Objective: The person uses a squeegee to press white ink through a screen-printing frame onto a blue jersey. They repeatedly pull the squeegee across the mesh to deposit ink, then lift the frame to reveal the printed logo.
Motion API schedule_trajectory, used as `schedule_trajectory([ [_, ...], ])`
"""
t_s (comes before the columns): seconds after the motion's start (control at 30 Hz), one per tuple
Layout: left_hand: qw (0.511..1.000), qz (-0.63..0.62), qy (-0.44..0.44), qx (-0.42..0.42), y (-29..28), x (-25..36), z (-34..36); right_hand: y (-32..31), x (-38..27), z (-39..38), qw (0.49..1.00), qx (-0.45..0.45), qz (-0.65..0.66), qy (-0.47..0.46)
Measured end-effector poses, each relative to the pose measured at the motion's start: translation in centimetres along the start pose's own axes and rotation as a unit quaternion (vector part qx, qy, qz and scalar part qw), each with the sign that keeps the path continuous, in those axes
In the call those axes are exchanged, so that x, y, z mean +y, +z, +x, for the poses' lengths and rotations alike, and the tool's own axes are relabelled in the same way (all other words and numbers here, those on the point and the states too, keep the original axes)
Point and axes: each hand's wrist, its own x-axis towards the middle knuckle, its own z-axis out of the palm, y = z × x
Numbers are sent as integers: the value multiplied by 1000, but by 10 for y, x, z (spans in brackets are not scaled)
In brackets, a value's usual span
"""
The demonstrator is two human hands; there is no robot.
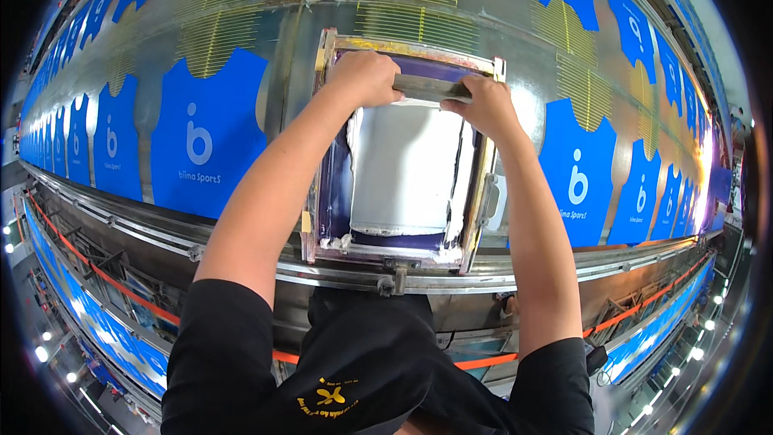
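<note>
Both my hands grip a long squeegee (427, 89) by its bar, near the far end of a screen-printing frame (311, 217). My left hand (364, 79) is closed round the squeegee's left end. Round its right end my right hand (488, 106) is closed too, thumb on the near side. A broad sheet of white ink (403, 169) covers the middle of the screen, between the squeegee and the frame's near side. Thick, ragged ink lines its edges, over a dark purple border. The frame lies flat on the long printing table; what is under it is hidden.
Blue fabric shirt panels (233, 97) with white prints lie left of the frame, and more panels (596, 153) to its right. Yellow line markings (403, 24) show on the table beyond. A metal rail (330, 275) runs along the near edge, with an orange strip (487, 362) below.
</note>
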Motion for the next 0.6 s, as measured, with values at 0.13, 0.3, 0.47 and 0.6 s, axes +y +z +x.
schedule_trajectory([
  [0.13, 1000, -14, -4, 27, 19, 11, -24, 20, -14, -25, 997, 52, 24, 49],
  [0.3, 999, -26, 1, 27, 85, 44, -119, 52, -31, -134, 994, 94, 32, -50],
  [0.47, 997, -57, 18, 44, 145, 83, -223, 88, -55, -250, 996, 72, 40, -42],
  [0.6, 992, -53, 26, 115, 174, 109, -270, 96, -67, -299, 996, 59, 32, -50],
])
